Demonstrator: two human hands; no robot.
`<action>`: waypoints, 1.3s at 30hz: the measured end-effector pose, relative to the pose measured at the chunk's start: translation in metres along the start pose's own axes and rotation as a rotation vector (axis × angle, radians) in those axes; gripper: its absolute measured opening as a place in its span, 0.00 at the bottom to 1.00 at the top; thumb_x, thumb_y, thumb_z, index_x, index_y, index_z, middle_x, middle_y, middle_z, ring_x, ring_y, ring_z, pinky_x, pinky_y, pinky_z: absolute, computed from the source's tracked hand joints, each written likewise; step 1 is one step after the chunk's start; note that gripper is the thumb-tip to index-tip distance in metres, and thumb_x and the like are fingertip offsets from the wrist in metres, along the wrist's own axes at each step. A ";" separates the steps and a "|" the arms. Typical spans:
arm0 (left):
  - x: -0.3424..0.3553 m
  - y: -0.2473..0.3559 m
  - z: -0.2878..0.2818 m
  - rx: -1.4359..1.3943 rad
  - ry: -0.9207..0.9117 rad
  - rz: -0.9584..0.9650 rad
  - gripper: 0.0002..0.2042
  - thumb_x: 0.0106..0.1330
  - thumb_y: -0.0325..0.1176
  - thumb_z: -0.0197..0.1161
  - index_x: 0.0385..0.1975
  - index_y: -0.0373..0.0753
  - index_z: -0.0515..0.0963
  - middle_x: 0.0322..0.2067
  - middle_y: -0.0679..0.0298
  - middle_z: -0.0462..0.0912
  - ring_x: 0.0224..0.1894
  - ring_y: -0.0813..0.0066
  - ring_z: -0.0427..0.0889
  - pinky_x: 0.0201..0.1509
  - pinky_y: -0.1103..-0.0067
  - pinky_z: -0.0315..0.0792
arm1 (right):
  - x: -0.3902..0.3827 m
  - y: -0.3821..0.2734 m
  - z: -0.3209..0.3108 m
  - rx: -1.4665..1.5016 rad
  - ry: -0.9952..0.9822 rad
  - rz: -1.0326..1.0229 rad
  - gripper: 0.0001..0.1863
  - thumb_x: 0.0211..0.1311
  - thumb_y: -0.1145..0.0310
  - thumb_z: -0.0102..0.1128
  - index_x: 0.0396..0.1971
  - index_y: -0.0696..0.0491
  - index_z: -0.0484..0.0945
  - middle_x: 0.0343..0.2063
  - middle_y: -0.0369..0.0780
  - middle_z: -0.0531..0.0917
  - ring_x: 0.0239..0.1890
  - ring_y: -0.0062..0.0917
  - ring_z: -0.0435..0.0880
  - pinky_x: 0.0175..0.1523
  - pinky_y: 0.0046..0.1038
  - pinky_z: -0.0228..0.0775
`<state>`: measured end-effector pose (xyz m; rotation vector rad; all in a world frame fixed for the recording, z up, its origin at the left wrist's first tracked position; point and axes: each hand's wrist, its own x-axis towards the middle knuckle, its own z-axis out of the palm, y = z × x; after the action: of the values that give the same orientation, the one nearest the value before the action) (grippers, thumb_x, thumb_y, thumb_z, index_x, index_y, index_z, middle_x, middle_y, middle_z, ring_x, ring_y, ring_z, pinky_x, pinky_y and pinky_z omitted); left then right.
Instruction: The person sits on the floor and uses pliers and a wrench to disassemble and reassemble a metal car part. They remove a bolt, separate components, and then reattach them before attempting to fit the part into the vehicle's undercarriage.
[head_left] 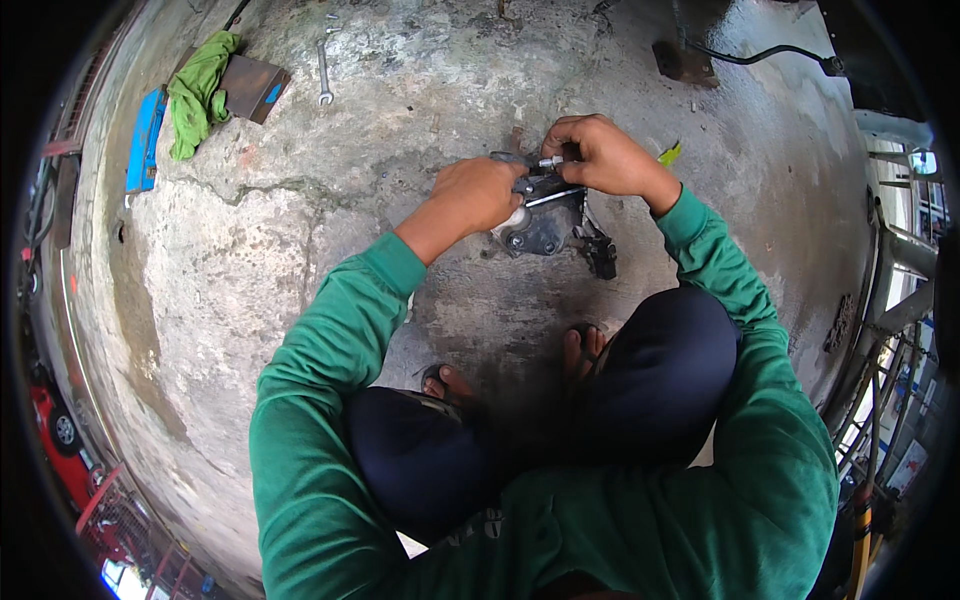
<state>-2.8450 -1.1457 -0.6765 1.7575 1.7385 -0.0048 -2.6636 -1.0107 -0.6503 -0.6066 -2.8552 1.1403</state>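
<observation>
A grey and black metal mechanical assembly [541,238] lies on the concrete floor in front of my feet. It has a rounded housing, a bright rod across it and a dark bracket [602,258] at its right. My left hand [478,194] grips the assembly's upper left side, its fingertips partly hidden behind the part. At the top of the assembly, my right hand [606,155] pinches a small silvery bolt-like fitting [550,162] between thumb and fingers. Whether the fitting is seated in the assembly is too small to tell.
A wrench [324,75] lies on the floor [240,330] at the far left. Beyond it are a green cloth [199,90], a blue case [145,140] and a brown metal block [252,86]. A rusty block [685,64] stands at the far right, near a black hose [765,54].
</observation>
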 end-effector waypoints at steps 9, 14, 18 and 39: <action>-0.006 -0.015 -0.004 -0.006 0.004 0.042 0.23 0.65 0.46 0.65 0.60 0.54 0.78 0.46 0.55 0.87 0.52 0.52 0.84 0.56 0.60 0.77 | 0.006 -0.035 0.014 -0.339 -0.053 -0.124 0.16 0.46 0.72 0.69 0.39 0.54 0.84 0.33 0.47 0.86 0.42 0.46 0.85 0.48 0.43 0.77; -0.006 -0.026 0.000 -0.027 0.012 0.066 0.23 0.64 0.44 0.67 0.59 0.49 0.78 0.46 0.51 0.86 0.51 0.49 0.84 0.55 0.59 0.76 | 0.012 -0.045 0.037 -0.489 -0.113 -0.107 0.10 0.50 0.71 0.69 0.34 0.55 0.83 0.31 0.46 0.85 0.41 0.45 0.86 0.49 0.42 0.77; -0.007 -0.041 0.006 -0.101 0.038 0.125 0.23 0.62 0.43 0.69 0.57 0.45 0.80 0.45 0.49 0.86 0.50 0.47 0.84 0.55 0.60 0.76 | 0.016 -0.050 0.043 -0.571 -0.116 -0.145 0.09 0.53 0.70 0.66 0.35 0.54 0.83 0.31 0.46 0.86 0.40 0.44 0.86 0.50 0.43 0.76; 0.002 -0.062 0.005 -0.203 0.068 0.281 0.18 0.59 0.42 0.71 0.41 0.34 0.85 0.37 0.45 0.87 0.42 0.46 0.86 0.49 0.61 0.77 | 0.032 -0.074 0.054 -0.659 -0.149 -0.005 0.08 0.57 0.69 0.62 0.32 0.54 0.88 0.32 0.48 0.88 0.39 0.42 0.89 0.47 0.40 0.81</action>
<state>-2.8984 -1.1525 -0.7084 1.8504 1.4667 0.3441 -2.7271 -1.0840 -0.6446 -0.5307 -3.3427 0.2148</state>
